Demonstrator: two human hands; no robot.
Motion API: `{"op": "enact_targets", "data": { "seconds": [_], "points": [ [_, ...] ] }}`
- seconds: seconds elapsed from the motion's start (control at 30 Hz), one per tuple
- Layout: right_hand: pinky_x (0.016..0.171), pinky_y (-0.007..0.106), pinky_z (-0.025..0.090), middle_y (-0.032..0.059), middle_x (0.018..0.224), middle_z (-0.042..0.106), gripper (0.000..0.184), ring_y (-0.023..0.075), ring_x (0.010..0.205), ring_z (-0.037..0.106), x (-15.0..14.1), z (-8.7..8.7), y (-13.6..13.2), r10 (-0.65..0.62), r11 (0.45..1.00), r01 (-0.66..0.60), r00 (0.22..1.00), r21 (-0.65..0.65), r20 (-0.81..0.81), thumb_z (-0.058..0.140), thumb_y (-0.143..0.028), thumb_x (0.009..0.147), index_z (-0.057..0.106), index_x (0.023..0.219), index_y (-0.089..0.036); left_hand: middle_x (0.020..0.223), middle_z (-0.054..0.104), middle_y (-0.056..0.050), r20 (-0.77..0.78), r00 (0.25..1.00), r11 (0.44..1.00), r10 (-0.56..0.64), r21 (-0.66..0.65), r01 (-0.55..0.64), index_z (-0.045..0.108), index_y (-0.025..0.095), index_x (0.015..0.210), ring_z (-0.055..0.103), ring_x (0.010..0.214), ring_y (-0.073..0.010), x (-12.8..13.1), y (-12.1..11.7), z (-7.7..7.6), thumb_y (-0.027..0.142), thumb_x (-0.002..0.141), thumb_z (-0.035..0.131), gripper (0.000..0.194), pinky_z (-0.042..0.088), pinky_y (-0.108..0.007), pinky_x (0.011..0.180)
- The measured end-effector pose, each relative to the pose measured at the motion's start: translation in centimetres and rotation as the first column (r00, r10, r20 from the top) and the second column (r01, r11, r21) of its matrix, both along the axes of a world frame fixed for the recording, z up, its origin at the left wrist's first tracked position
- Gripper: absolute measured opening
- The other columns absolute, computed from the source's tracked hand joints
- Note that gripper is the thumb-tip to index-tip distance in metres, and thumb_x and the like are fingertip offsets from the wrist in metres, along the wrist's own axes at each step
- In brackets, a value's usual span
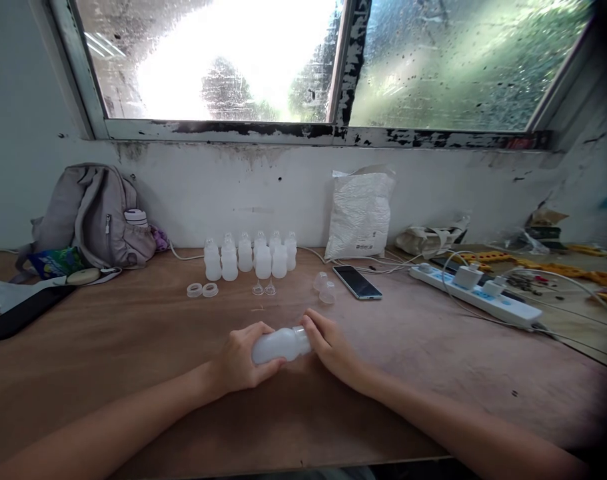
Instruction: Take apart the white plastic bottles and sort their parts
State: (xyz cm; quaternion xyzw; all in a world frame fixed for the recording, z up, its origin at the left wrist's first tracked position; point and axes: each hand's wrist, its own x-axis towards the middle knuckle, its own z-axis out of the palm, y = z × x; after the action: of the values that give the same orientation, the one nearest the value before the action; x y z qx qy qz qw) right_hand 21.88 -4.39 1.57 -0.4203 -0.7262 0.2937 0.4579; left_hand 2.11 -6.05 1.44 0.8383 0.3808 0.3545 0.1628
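A frosted white baby bottle (277, 347) lies sideways in the air between my two hands, low over the table. My left hand (240, 358) is wrapped round its body from the left. Closed over the collar end is my right hand (329, 343), which hides the bottle's tip. Beyond them, several similar bottles (263, 263) stand upright in rows. In front of these lie two clear collar rings (202, 290) and two clear teats (264, 288). Two translucent dome caps (324, 288) rest on the table to the right.
A phone (357, 283) lies right of the caps, near a power strip (483, 298) with plugs and cables. Against the wall stand a white plastic package (360, 212) and, at left, a grey backpack (88, 217). A black flat object (28, 310) sits at the table's left side.
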Motion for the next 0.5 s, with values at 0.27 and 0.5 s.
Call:
{"op": "enact_targets", "data": {
  "seconds": [0.27, 0.5],
  "points": [
    [0.036, 0.02, 0.031, -0.0022, 0.06, 0.05, 0.029, 0.0058, 0.039, 0.039, 1.5, 1.4, 1.1, 0.142, 0.963, -0.159, 0.986, -0.219, -0.092, 0.049, -0.045, 0.077, 0.054, 0.079, -0.016, 0.09, 0.058, -0.002, 0.133, 0.989, 0.982, -0.065, -0.169, 0.087, 0.05, 0.018, 0.098, 0.054, 0.08, -0.0155, -0.3, 0.9, 0.8, 0.033, 0.082, 0.037, 0.025, 0.042, -0.027, 0.074],
    [0.039, 0.02, 0.04, 0.0011, 0.072, 0.056, 0.04, 0.0111, 0.056, 0.052, 0.9, 5.4, 4.3, 0.236, 0.962, -0.234, 0.972, -0.142, 0.002, 0.063, -0.042, 0.066, 0.054, 0.096, -0.018, 0.106, 0.056, -0.006, 0.316, 0.949, 0.939, 0.006, -0.329, 0.104, 0.046, 0.018, 0.107, 0.053, 0.095, -0.0202, -0.2, 2.2, -0.6, 0.031, 0.07, 0.059, 0.041, 0.046, -0.03, 0.076]
  ]
}}
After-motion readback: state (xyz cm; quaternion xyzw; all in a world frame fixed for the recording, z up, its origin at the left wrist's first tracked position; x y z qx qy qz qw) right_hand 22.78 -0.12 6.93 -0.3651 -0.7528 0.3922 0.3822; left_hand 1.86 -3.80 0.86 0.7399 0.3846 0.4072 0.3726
